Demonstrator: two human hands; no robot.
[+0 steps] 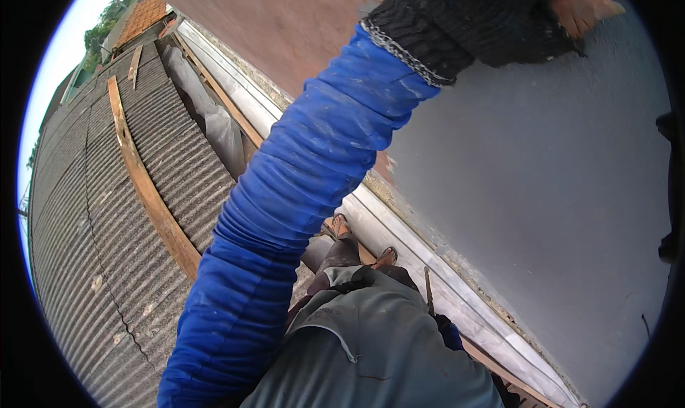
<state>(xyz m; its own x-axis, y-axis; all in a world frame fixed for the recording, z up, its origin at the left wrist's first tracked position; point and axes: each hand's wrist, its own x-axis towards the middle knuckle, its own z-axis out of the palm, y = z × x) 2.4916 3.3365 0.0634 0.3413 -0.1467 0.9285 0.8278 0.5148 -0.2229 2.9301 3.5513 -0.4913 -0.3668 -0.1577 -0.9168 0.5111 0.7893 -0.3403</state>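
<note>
My left arm, in a long blue sleeve (278, 172), reaches across to the upper right, in front of a wall. A black knit glove with a pale-edged cuff covers most of my left hand (524, 23). One bare fingertip pokes out of the glove, pointing right near the wall. The top edge cuts off the rest of the hand, so its grip and anything in it stay hidden. Behind it, the wall has a smooth grey coat (528, 187) on the right and bare reddish-brown surface (300, 33) on the left. My right hand does not show.
Corrugated roof sheets (78, 230) slope away on the left, with a long wooden plank (146, 183) on top. Pale sheeting (471, 304) runs along the wall's foot. My sandaled feet (385, 257) stand between roof and wall. A thin upright stick (429, 290) is beside my grey-green clothing.
</note>
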